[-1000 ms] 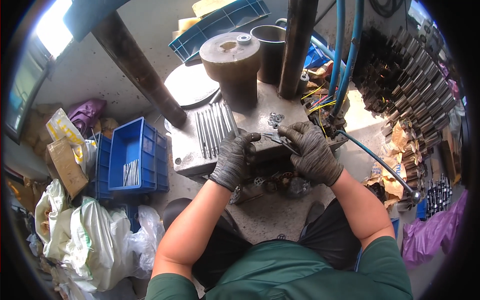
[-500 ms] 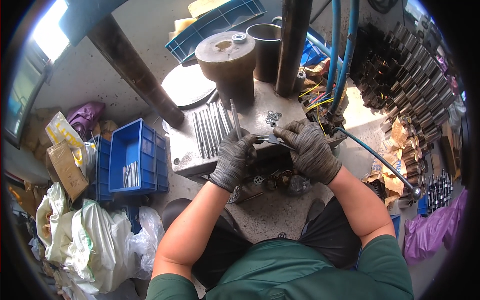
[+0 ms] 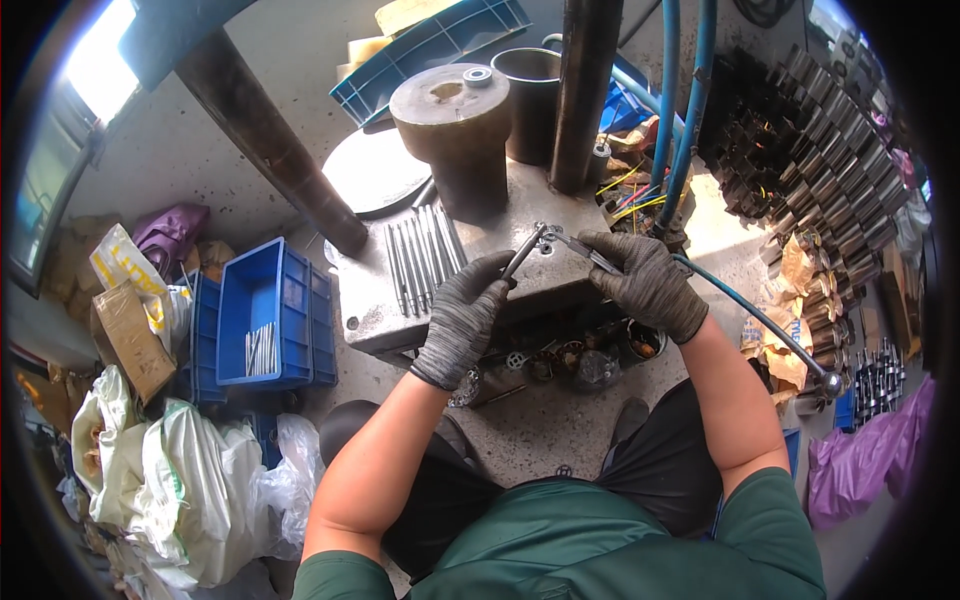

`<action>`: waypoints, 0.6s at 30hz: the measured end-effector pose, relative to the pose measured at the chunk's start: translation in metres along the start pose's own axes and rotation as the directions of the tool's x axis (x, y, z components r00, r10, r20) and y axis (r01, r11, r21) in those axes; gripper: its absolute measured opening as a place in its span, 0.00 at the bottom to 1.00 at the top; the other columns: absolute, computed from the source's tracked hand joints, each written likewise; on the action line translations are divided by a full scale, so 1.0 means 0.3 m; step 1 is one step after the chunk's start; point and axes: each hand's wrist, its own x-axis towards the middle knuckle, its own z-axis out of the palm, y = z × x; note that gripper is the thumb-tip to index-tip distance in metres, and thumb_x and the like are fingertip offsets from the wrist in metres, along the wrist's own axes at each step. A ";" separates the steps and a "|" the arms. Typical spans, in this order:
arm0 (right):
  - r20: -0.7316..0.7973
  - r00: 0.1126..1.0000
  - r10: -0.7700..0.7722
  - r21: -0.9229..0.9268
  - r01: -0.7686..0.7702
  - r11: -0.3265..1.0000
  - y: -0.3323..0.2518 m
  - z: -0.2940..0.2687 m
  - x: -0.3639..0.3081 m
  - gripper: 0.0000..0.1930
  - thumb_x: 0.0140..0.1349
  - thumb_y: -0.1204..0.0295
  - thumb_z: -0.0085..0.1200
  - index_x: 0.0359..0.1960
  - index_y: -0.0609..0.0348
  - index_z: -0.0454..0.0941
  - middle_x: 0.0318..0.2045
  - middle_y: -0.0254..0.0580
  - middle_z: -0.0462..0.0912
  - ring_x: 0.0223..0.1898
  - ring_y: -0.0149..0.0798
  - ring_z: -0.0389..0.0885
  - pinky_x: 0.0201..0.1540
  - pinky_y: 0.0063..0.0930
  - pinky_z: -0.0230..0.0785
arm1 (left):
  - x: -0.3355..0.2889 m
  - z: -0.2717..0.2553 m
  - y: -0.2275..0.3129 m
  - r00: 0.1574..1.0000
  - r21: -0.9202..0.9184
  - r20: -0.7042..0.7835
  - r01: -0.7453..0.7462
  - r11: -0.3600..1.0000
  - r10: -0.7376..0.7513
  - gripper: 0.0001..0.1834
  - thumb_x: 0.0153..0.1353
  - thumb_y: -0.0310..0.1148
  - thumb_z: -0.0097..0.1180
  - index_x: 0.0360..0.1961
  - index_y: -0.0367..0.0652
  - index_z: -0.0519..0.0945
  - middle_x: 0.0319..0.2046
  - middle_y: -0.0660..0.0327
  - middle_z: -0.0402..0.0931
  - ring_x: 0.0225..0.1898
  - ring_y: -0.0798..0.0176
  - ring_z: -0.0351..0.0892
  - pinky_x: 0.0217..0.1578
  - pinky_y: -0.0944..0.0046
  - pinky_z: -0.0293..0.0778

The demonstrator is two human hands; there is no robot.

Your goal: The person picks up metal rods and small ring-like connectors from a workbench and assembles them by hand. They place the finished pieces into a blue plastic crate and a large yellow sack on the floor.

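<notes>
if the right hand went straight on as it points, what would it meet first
With the pliers leading, probably the rod near its tip; depth is unclear, so the small parts could come first.

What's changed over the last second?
The metal rod in the left hand swung its tip right; the right hand moved right and forward, bringing the pliers near the small metal parts. Both grips kept; rod row, blue crate unchanged.

Bright daylight comes from the white, shiny window (image 3: 100, 72) at the top left. The flat, round white disc (image 3: 368, 175) glares. It is dark and shadowy under the grey metal surface (image 3: 522, 205). The grey-gloved hands (image 3: 462, 315) look clear. Edges bend, with black corners.
</notes>
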 end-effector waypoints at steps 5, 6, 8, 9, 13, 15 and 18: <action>0.154 0.988 0.004 -0.013 -0.002 1.000 0.035 -0.061 -0.006 0.24 0.61 0.73 0.63 0.60 0.64 0.80 0.50 0.53 0.88 0.52 0.43 0.87 0.58 0.34 0.77 | -0.001 -0.016 0.019 0.999 0.282 0.019 -0.050 0.958 0.046 0.17 0.69 0.22 0.57 0.59 0.36 0.82 0.46 0.59 0.84 0.48 0.68 0.80 0.55 0.66 0.76; 0.200 0.980 0.011 -0.021 -0.007 1.000 0.037 -0.064 -0.009 0.25 0.60 0.71 0.63 0.61 0.61 0.80 0.51 0.52 0.88 0.52 0.46 0.87 0.59 0.36 0.77 | -0.005 -0.019 0.013 0.998 0.259 0.043 -0.059 0.964 0.049 0.16 0.70 0.23 0.57 0.58 0.36 0.82 0.46 0.59 0.84 0.48 0.68 0.80 0.54 0.66 0.76; 0.262 0.965 0.004 0.021 -0.010 1.000 0.028 -0.058 -0.011 0.25 0.60 0.71 0.63 0.61 0.61 0.80 0.51 0.52 0.88 0.52 0.46 0.87 0.59 0.36 0.76 | -0.007 -0.017 0.010 0.996 0.235 0.066 -0.068 0.970 0.054 0.16 0.71 0.23 0.57 0.58 0.36 0.82 0.46 0.59 0.84 0.47 0.68 0.80 0.54 0.66 0.77; 0.323 0.947 -0.004 0.066 -0.018 0.998 0.024 -0.051 -0.012 0.26 0.60 0.71 0.64 0.62 0.60 0.80 0.51 0.52 0.88 0.52 0.45 0.87 0.59 0.36 0.76 | -0.006 -0.010 0.009 0.994 0.148 0.103 -0.058 0.987 0.043 0.15 0.72 0.26 0.57 0.57 0.37 0.82 0.43 0.61 0.84 0.43 0.70 0.80 0.49 0.68 0.78; 0.347 0.932 -0.107 -0.001 0.115 0.993 0.012 -0.025 -0.021 0.26 0.60 0.71 0.64 0.62 0.61 0.79 0.50 0.52 0.88 0.52 0.43 0.87 0.59 0.36 0.76 | -0.026 -0.006 0.080 0.948 -0.085 0.208 0.263 0.961 -0.241 0.16 0.74 0.36 0.57 0.57 0.40 0.82 0.33 0.66 0.82 0.30 0.76 0.78 0.32 0.73 0.75; 0.408 0.910 0.073 0.003 -0.081 0.997 -0.023 -0.030 -0.018 0.26 0.60 0.71 0.64 0.61 0.61 0.80 0.50 0.53 0.87 0.53 0.44 0.86 0.60 0.37 0.76 | -0.027 0.005 0.071 0.951 -0.077 0.185 0.265 0.961 -0.248 0.19 0.74 0.42 0.58 0.58 0.41 0.82 0.30 0.68 0.80 0.25 0.78 0.75 0.26 0.76 0.70; 0.413 0.911 0.004 -0.026 0.007 1.000 -0.021 -0.027 -0.010 0.26 0.60 0.70 0.65 0.61 0.61 0.80 0.50 0.52 0.87 0.54 0.45 0.86 0.61 0.37 0.75 | -0.026 -0.003 0.050 0.943 -0.089 0.195 0.290 0.953 -0.269 0.21 0.73 0.43 0.61 0.58 0.39 0.81 0.29 0.67 0.79 0.25 0.77 0.76 0.26 0.76 0.71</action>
